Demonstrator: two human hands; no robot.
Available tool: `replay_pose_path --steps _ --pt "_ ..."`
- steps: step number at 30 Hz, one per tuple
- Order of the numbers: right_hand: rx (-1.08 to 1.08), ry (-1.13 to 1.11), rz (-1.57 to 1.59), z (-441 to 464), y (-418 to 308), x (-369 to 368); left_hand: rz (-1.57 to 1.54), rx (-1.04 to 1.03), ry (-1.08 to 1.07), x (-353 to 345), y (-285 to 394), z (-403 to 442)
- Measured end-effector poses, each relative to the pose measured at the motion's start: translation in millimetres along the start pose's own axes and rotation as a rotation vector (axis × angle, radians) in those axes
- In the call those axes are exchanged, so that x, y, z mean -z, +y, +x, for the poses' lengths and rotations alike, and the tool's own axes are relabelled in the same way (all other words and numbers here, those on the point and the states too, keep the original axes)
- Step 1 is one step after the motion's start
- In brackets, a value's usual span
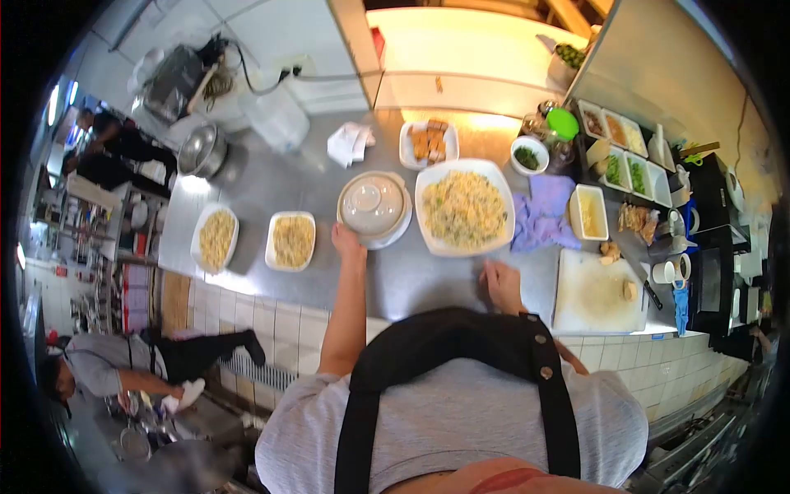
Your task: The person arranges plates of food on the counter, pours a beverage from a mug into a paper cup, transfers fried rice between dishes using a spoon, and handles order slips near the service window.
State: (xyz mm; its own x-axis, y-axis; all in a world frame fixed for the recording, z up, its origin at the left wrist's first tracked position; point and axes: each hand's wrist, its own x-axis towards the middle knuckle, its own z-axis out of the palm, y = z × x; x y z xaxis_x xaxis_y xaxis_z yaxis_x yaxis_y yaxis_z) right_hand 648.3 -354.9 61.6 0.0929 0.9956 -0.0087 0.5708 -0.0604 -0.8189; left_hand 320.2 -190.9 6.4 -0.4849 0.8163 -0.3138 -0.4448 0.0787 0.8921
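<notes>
The left hand [349, 242] contacts the near-left edge of the lidded pot [372, 204], grip indeterminate, while the right hand [501, 285], grip curled loosely inward, is positioned near the large rice bowl [437, 245].

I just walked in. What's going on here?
The person's left hand is at the near-left edge of a lidded pot; its grip is hidden. The right hand, loosely curled and apparently empty, is beside a large white dish heaped with what looks like fried rice. Two smaller filled dishes stand left on the steel counter.
</notes>
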Motion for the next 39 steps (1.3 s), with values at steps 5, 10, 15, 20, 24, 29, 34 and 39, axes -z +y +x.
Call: replay_pose_path --steps 5,10,15,20,24,29,34,39 --pt "-0.534 -0.413 0.647 6 1 -7 0.162 -0.048 -0.213 -27 -30 54" --pt "-0.443 -0.171 1.231 40 -6 -40 -0.022 0.024 -0.016 -87 -7 35" --pt "-0.5 -0.094 1.194 92 -13 -40 0.035 0.061 0.002 -126 -11 64" --pt "-0.505 -0.073 1.149 151 -8 -39 0.092 0.134 0.002 -170 -17 102" --pt "-0.542 -0.045 1.255 190 -5 -45 0.117 0.2 -0.059 -194 -29 148" --pt "-0.557 -0.007 1.27 226 -11 -55 0.043 0.258 -0.345 -204 -20 191" --pt "-0.562 -0.177 1.136 244 -13 -51 0.387 0.177 -0.242 -175 -9 248" --pt "-0.306 -0.833 0.347 265 -83 16 0.782 0.068 -0.434 -157 77 203"
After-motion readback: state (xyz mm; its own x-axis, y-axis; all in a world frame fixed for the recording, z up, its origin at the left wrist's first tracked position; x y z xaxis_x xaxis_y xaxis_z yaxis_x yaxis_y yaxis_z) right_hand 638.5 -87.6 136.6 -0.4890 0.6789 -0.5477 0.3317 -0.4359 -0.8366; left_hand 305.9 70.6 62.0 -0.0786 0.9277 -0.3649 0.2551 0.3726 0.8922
